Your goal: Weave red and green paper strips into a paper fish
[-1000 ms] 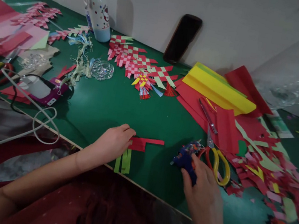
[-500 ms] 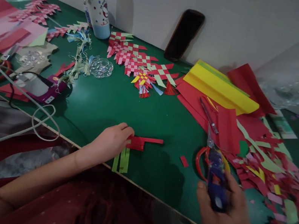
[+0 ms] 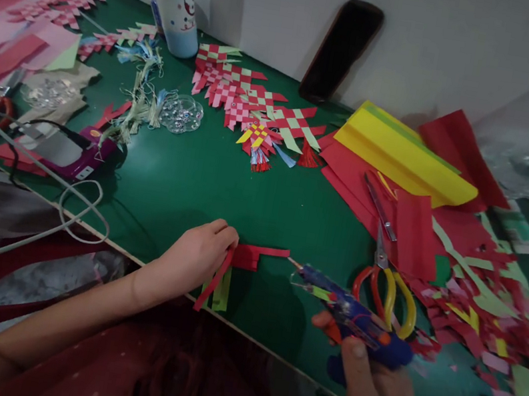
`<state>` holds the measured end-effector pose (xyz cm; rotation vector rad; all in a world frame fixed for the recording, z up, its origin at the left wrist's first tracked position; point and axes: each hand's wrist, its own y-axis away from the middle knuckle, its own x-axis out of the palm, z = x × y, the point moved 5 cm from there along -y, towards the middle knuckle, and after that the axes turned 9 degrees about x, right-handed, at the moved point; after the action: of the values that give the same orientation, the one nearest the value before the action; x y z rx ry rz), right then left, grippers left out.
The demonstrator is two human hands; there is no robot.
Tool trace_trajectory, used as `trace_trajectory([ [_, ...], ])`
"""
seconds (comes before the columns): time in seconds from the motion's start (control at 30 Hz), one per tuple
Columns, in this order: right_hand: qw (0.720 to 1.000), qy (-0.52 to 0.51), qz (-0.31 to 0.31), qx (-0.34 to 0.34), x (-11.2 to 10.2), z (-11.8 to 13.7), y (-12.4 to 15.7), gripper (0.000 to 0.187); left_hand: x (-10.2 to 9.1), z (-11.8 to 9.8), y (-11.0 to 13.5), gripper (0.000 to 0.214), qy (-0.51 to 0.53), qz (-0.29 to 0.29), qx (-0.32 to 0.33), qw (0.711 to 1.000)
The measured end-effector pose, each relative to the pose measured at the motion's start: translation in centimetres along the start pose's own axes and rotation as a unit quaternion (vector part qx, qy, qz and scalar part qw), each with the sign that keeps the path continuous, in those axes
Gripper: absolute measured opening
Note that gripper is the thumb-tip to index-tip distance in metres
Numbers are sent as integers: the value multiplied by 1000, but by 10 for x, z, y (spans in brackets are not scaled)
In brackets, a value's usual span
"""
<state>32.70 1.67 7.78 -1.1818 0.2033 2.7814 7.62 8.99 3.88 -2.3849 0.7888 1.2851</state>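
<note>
Strips (image 3: 247, 257) of paper, red and green, at the near edge of the table (image 3: 168, 195), and the left hand (image 3: 205, 249) has them gripped at one end, fingers curled down tight! Short red pieces lie side by side, one narrow red strip runs out past them to the right, another bends down over the green ones, and those hang toward the edge. Across comes the right hand (image 3: 380, 386), wrapped around a blue glue gun (image 3: 351, 314), nozzle right at the tip of that long strip; contact, hard to call. Over to the containers: a clear, scalloped dish (image 3: 198, 121) holds small shiny bits, too small to name. Behind it, upright by the wall, a white bottle (image 3: 180, 5), red at the collar, pale blue at the base, contents hidden.
</note>
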Motion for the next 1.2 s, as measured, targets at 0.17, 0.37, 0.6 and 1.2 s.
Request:
trace_trajectory([
  [0.17, 986, -37, 159, 9, 35, 23, -18, 34, 4, 4, 2, 18, 12, 9, -11, 1000],
  [0.37, 982, -35, 186, 6, 52, 35, -35, 37, 6, 6, 4, 15, 26, 5, -8, 1000],
  [0.6, 980, -23, 199, 12, 61, 35, -39, 34, 3, 5, 2, 25, 26, 15, -36, 999],
  [1.2, 986, 13, 167, 28, 67, 33, -36, 38, 7, 8, 4, 28, 42, -14, -24, 999],
])
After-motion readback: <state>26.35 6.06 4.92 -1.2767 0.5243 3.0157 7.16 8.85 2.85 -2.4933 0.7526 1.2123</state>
